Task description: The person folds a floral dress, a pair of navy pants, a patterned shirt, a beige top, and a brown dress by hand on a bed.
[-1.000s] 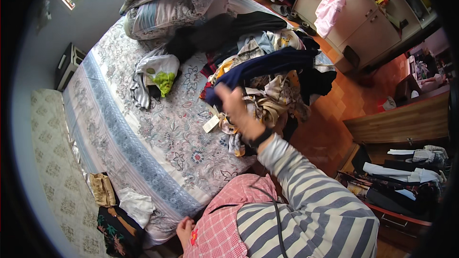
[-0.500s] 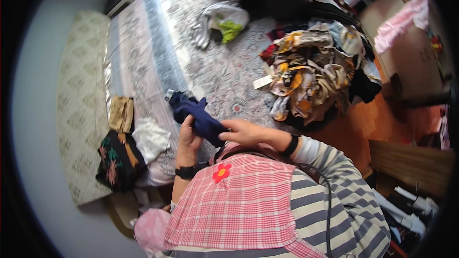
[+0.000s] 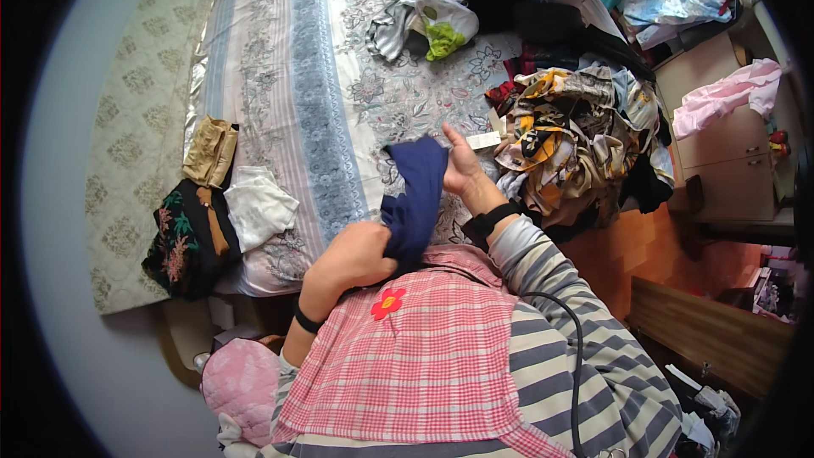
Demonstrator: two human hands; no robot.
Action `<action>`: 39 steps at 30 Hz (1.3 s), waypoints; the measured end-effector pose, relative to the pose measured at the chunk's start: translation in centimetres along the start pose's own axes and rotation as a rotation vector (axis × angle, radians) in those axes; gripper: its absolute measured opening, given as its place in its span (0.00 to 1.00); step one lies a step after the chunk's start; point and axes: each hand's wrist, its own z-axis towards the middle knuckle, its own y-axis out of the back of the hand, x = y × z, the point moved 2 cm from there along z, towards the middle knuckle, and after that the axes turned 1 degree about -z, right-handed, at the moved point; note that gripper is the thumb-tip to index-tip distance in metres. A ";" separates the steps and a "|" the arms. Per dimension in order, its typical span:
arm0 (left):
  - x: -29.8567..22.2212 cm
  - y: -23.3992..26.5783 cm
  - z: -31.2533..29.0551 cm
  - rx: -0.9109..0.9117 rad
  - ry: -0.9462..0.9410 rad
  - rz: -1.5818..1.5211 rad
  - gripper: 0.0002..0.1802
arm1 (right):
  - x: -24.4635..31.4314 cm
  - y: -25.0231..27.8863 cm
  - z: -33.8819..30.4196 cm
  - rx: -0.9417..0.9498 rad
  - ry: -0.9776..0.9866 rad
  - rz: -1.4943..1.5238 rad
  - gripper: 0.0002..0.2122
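A dark navy cloth garment is stretched between my hands, just in front of my chest and over the near edge of the bed. My left hand is closed on its lower end, knuckles up. My right hand is at the garment's upper right side, thumb stretched out away from it and the other fingers hidden behind the cloth, which hangs over them. A white tag shows beside my right hand, at the edge of a heaped pile of patterned clothes.
At left lie a tan folded item, white cloth and a black embroidered garment. A white bag with green lies farther up the patterned bed. Pink cloth lies on a cabinet at right.
The navy garment has swung from pointing left to standing more upright, farther right. My right hand has moved up and right, its thumb now lifted away; my left hand has turned knuckles up.
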 end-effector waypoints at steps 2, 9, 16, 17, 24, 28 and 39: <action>1.5 0.1 -1.3 -0.112 0.186 0.104 0.11 | 1.9 -1.2 -0.2 -0.050 0.174 0.028 0.34; 11.4 -2.9 -4.0 -0.248 0.512 -0.154 0.16 | 3.4 -5.4 -2.6 0.000 0.463 -0.140 0.20; 6.9 1.2 0.8 -0.592 -0.111 -1.003 0.47 | -3.9 -7.6 -5.0 0.071 0.422 -1.020 0.16; 5.0 2.5 0.8 -0.573 -0.139 -1.096 0.48 | -5.3 -9.5 -5.8 0.092 0.416 -1.067 0.16; 5.1 3.1 2.4 -0.559 -0.296 -1.260 0.33 | -7.5 -11.0 -8.2 0.260 0.345 -1.475 0.23; 4.6 3.2 0.6 -0.380 -0.453 -1.614 0.30 | -6.3 -10.4 -9.0 0.170 0.266 -1.230 0.22; 4.3 4.2 -3.0 -0.594 -0.489 -0.871 0.13 | -5.0 -11.7 -11.1 0.103 0.631 -1.153 0.24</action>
